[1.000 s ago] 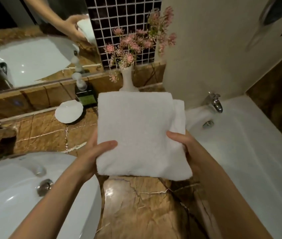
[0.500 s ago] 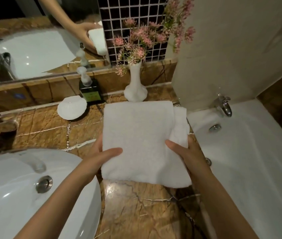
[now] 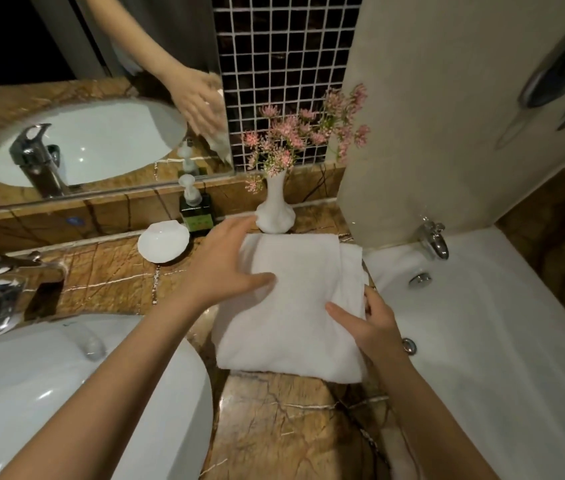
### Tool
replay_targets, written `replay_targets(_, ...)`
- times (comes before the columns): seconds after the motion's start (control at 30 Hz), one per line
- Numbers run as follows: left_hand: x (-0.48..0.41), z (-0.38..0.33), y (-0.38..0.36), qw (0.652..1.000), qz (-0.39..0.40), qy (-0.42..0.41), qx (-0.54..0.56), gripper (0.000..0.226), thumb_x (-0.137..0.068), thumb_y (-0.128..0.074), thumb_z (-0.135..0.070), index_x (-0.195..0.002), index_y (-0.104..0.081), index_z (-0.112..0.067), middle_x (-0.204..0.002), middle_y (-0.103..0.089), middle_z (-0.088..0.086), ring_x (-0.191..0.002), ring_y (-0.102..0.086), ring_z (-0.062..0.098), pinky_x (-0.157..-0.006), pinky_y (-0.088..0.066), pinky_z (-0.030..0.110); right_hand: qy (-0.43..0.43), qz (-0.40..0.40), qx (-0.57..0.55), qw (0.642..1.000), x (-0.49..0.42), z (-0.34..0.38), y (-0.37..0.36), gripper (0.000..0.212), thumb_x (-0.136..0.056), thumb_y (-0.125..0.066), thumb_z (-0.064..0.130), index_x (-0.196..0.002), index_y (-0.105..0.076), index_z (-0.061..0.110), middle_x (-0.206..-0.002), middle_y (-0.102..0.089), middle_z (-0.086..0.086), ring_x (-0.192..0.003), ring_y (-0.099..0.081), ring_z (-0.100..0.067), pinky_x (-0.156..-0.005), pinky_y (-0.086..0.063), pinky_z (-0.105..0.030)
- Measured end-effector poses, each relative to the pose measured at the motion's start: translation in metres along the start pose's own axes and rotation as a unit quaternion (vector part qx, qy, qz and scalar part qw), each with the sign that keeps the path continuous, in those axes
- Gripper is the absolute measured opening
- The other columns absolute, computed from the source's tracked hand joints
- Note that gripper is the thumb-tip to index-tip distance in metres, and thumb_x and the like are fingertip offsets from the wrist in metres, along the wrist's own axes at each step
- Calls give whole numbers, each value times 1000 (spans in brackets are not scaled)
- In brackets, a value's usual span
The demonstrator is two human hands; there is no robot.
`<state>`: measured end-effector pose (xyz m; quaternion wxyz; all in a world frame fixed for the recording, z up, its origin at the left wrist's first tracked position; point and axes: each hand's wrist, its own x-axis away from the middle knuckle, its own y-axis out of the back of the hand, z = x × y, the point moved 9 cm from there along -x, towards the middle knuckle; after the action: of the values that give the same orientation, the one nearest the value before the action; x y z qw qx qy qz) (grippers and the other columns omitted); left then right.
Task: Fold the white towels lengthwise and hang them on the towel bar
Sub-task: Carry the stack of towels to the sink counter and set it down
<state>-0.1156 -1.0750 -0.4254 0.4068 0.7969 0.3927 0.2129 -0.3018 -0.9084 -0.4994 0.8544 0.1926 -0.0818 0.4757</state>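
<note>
covering towel (image 3: 295, 306): left hand (image 3: 218, 268)

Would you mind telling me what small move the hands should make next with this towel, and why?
Probably lift the far edge: the left hand reaches open over the folded white towel lying on the marble counter, while the right hand pinches its right edge.

Towel (image 3: 291, 303) lies on the bench (image 3: 274, 427), between sink (image 3: 66, 393) on the left and bathtub (image 3: 482, 341) on the right. Vase (image 3: 275, 213) just behind the towel. Soap bottle (image 3: 195, 213) left of the vase, dish (image 3: 163, 240) left of and before the bottle. Left hand (image 3: 222, 268) on the towel's left edge, right hand (image 3: 367, 323) on its right edge. Mirror (image 3: 84, 133) behind the bench.
</note>
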Motion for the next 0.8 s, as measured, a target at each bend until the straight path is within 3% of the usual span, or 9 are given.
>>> replay_targets(0.13, -37, -15, -28, 986, 146, -7, -80, 99, -65, -76, -56, -147, -28, -24, -148, -40, 1, -134, -37, 23, -108, -35, 41, 11, -46, 38, 998, -6, -10, 8, 93, -44, -79, 74, -123, -56, 33, -119, -62, 6, -111, -58, -17, -95, -51, -43)
replay_targets(0.2, -45, -18, -33, 978, 181, 7, -103, 90, -63, -79, -53, -139, -42, -24, -137, -51, 0, -123, -47, 22, -99, -43, 38, 8, -61, 55, 997, -5, -9, 11, 107, -40, -78, 76, -132, -50, 30, -124, -56, 0, -112, -56, -16, -97, -50, -42)
replay_targets(0.3, -47, -41, -26, 975, 154, -59, -152, 50, -64, -79, -45, -107, -62, -25, -104, -62, -5, -98, -57, 19, -81, -49, 36, 39, -85, 99, 991, -1, 9, 17, 101, -47, -86, 55, -135, -49, 20, -127, -48, -4, -118, -49, -18, -102, -45, -41)
replay_targets(0.37, -39, -59, -16, 974, 114, -117, -155, 36, -68, -78, -38, -97, -63, -24, -94, -59, -7, -92, -57, 19, -76, -49, 38, 64, -75, 124, 987, -1, 23, 18, 92, -56, -89, 39, -136, -47, 20, -132, -42, -4, -122, -43, -17, -106, -39, -36)
replay_targets(0.43, -27, -70, -3, 977, 105, -159, -93, 26, -71, -77, -32, -90, -60, -30, -88, -55, -12, -88, -55, 16, -72, -47, 36, 85, -51, 141, 985, -1, 40, 18, 89, -59, -88, 35, -136, -45, 24, -135, -39, 1, -121, -40, -10, -104, -35, -28)
replay_targets(0.53, -7, -82, 27, 976, 108, -182, 40, 27, -71, -74, -33, -80, -50, -42, -79, -56, -20, -79, -55, 3, -65, -42, 27, 115, 70, 63, 989, 1, 73, 5, 85, -52, -88, 44, -128, -53, 30, -132, -52, 5, -118, -50, -7, -101, -43, -29)
replay_targets(0.63, 7, -87, 66, 974, 61, -155, 155, 23, -67, -68, -43, -84, -57, -33, -82, -60, -17, -76, -58, -3, -65, -44, 11, 60, 257, -10, 965, 15, 83, -24, 80, -40, -90, 45, -112, -60, 30, -111, -69, 8, -107, -64, -12, -87, -54, -30)
replay_targets(0.7, 11, -78, 87, 968, 17, -99, 230, 31, -62, -67, -46, -87, -61, -28, -83, -64, -10, -73, -61, 0, -65, -51, 15, 33, 332, 71, 940, 26, 80, -38, 67, -47, -90, 35, -108, -61, 31, -106, -69, 13, -101, -65, -4, -82, -54, -23)
replay_targets(0.8, 17, -55, 94, 950, -12, -28, 311, 36, -58, -76, -40, -89, -62, -28, -91, -69, -7, -81, -68, 15, -67, -58, 29, 35, 347, 100, 932, 25, 76, -45, 55, -65, -87, 10, -108, -60, 32, -105, -68, 18, -97, -63, 7, -77, -50, -12)
